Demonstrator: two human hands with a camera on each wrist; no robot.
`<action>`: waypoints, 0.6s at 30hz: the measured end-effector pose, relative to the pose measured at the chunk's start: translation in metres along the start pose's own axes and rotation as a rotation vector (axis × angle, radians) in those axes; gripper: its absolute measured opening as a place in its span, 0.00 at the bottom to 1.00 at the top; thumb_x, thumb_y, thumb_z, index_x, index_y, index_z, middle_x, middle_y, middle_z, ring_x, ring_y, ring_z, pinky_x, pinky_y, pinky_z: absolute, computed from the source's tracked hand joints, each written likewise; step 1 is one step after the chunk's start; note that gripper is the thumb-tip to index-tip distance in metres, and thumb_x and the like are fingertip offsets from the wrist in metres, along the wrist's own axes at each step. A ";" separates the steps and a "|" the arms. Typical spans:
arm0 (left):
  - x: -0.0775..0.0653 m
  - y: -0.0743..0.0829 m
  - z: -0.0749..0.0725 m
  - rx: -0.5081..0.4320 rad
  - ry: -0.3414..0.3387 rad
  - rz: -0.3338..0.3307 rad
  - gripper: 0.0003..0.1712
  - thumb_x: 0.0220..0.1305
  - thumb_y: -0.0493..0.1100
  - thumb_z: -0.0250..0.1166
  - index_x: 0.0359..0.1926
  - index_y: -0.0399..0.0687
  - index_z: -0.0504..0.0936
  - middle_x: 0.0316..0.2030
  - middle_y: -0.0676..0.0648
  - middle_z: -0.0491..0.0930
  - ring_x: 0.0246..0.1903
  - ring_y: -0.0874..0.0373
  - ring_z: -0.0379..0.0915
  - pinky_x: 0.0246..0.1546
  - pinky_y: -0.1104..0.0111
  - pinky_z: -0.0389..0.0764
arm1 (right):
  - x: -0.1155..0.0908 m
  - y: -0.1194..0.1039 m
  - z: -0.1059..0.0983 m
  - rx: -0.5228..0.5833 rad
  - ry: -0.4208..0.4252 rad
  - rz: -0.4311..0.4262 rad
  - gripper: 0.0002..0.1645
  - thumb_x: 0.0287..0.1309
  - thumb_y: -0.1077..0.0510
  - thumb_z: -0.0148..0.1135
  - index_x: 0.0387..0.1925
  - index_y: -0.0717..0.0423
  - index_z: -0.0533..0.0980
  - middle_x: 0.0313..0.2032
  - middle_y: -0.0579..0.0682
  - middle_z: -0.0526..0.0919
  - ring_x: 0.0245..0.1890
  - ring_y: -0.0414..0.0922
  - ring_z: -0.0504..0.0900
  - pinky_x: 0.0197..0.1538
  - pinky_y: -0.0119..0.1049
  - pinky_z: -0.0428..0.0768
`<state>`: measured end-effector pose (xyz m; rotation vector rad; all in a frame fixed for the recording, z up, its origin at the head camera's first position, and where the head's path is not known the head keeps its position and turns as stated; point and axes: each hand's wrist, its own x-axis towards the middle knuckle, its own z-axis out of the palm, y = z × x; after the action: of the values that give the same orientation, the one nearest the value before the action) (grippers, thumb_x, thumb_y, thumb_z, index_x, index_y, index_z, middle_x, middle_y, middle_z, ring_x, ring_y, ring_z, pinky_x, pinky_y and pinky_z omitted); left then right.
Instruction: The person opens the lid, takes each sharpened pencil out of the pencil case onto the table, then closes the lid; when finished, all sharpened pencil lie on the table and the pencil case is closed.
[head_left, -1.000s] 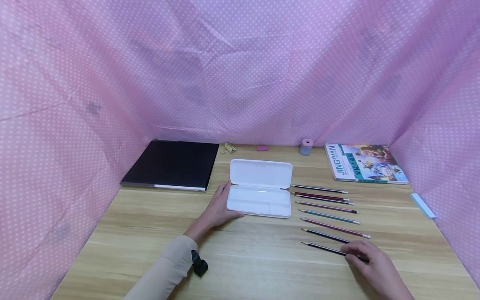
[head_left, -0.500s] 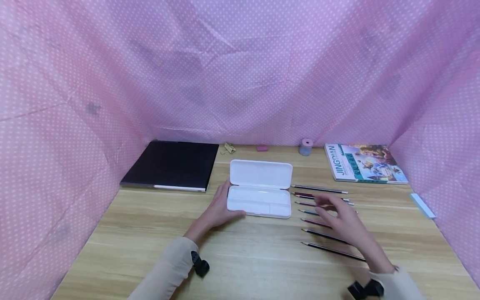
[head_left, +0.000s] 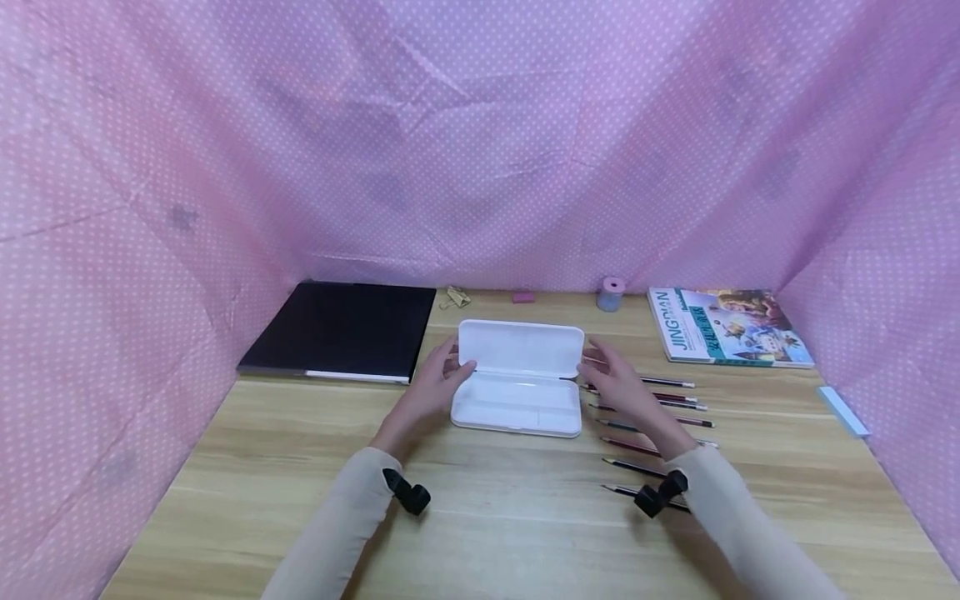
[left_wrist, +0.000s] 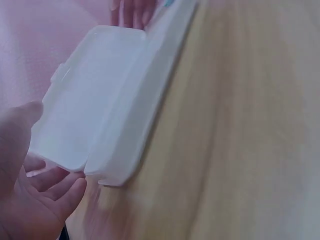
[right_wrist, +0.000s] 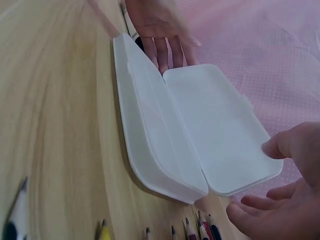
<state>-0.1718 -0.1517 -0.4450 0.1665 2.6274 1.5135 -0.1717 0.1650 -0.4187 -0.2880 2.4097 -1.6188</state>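
An open white pencil case (head_left: 517, 402) lies mid-table, its lid (head_left: 521, 350) tilted up at the back. In the left wrist view the lid (left_wrist: 95, 95) rises from the base. My left hand (head_left: 429, 387) holds the lid's left side, thumb in front and fingers behind. On the opposite side my right hand (head_left: 628, 393) pinches the lid's edge; its thumb (right_wrist: 275, 146) overlaps the inner face in the right wrist view. Several pencils (head_left: 632, 467) lie in a row right of the case, tips toward it, partly hidden under the right hand and forearm.
A black folder (head_left: 345, 329) lies back left. Along the back are a gold clip (head_left: 457, 297), a pink eraser (head_left: 523, 297) and a small pink-and-blue cylinder (head_left: 611, 295). A magazine (head_left: 731, 329) and a pale blue bar (head_left: 843, 411) lie right. Pink dotted cloth (head_left: 480, 167) surrounds the table.
My right hand has left the nearest pencil and moved up and left to the lid. My left hand has shifted from the base up to the lid, which now stands more upright.
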 end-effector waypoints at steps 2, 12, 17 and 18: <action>0.004 0.000 0.000 -0.036 0.009 -0.008 0.39 0.63 0.62 0.53 0.70 0.58 0.53 0.61 0.51 0.64 0.58 0.55 0.65 0.57 0.59 0.67 | 0.005 -0.001 0.001 0.044 -0.006 0.020 0.34 0.67 0.53 0.47 0.68 0.61 0.51 0.62 0.66 0.62 0.61 0.59 0.63 0.59 0.53 0.65; 0.001 -0.004 -0.004 -0.391 0.050 -0.047 0.29 0.66 0.61 0.46 0.56 0.45 0.68 0.55 0.44 0.70 0.55 0.54 0.69 0.56 0.63 0.69 | 0.007 0.005 0.001 0.318 0.005 0.092 0.41 0.65 0.36 0.39 0.62 0.67 0.57 0.60 0.67 0.63 0.60 0.59 0.66 0.60 0.49 0.66; -0.005 -0.005 -0.005 -0.499 0.016 -0.021 0.29 0.65 0.61 0.47 0.47 0.38 0.69 0.52 0.40 0.70 0.55 0.52 0.69 0.55 0.66 0.69 | -0.005 0.007 -0.003 0.201 -0.026 0.089 0.40 0.62 0.34 0.43 0.57 0.64 0.65 0.57 0.63 0.70 0.58 0.54 0.70 0.58 0.48 0.68; -0.006 -0.005 -0.006 -0.465 0.015 -0.017 0.28 0.65 0.61 0.48 0.46 0.39 0.69 0.51 0.41 0.71 0.54 0.53 0.69 0.55 0.65 0.70 | -0.007 0.007 -0.004 0.162 -0.039 0.081 0.38 0.62 0.34 0.44 0.56 0.62 0.68 0.56 0.61 0.72 0.57 0.53 0.71 0.58 0.48 0.68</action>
<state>-0.1665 -0.1599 -0.4465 0.0913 2.1985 2.0670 -0.1662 0.1735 -0.4231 -0.1892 2.2153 -1.7422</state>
